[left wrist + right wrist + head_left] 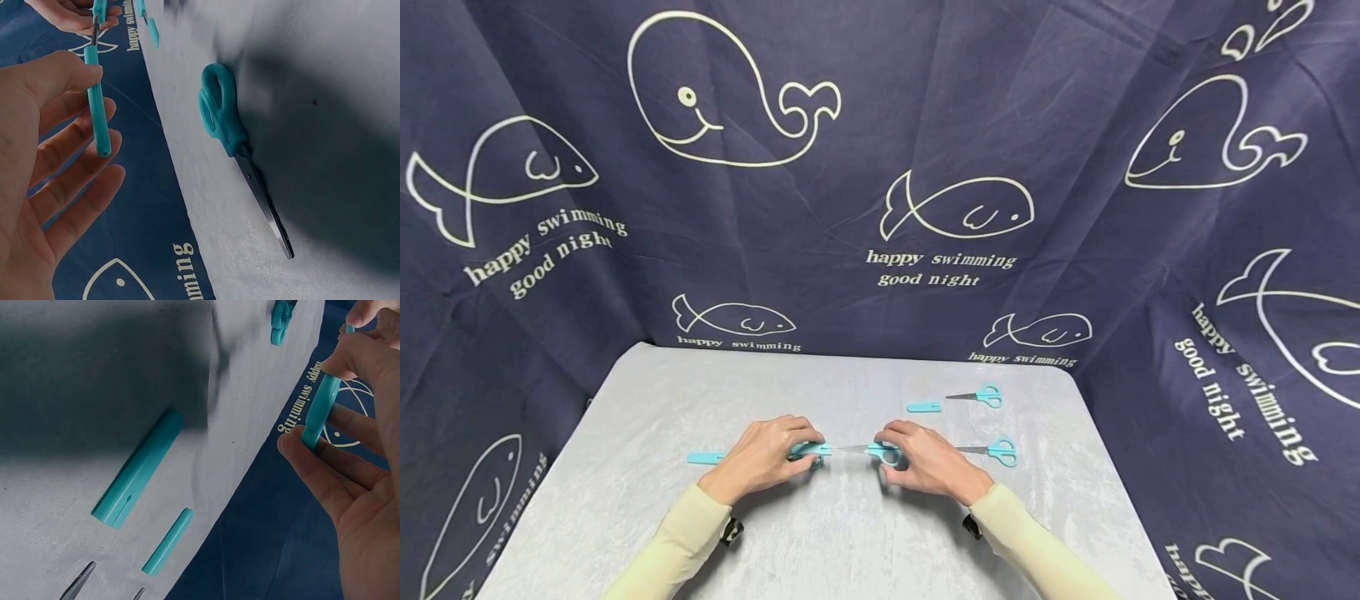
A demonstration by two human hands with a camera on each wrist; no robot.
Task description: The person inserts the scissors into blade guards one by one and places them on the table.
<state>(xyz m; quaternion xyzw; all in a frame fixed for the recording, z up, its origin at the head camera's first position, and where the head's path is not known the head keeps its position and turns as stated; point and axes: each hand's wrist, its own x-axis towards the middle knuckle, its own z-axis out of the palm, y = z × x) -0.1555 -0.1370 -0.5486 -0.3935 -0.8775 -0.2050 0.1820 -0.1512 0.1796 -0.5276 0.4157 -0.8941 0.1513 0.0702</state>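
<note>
My left hand (pixel 767 450) pinches a teal blade cover (pixel 97 106) between thumb and fingertips, above the table. My right hand (pixel 928 458) holds a pair of scissors by its teal handle (pixel 322 409), thumb on one side and fingers on the other. Its metal blades (pixel 852 448) point left, with the tip end at the cover's mouth. Below the left hand lie another pair of scissors (pixel 225 115), blades pointing left. Another cover (pixel 140 469) lies beneath the right hand, hidden by it in the head view.
At the left, a teal cover (pixel 703 457) lies on the grey table (pixel 760 533). Scissors (pixel 988 396) and a cover (pixel 167 542) lie at the back right, and more scissors (pixel 1002 451) right of the right hand. Dark blue printed cloth (pixel 850 208) surrounds the table.
</note>
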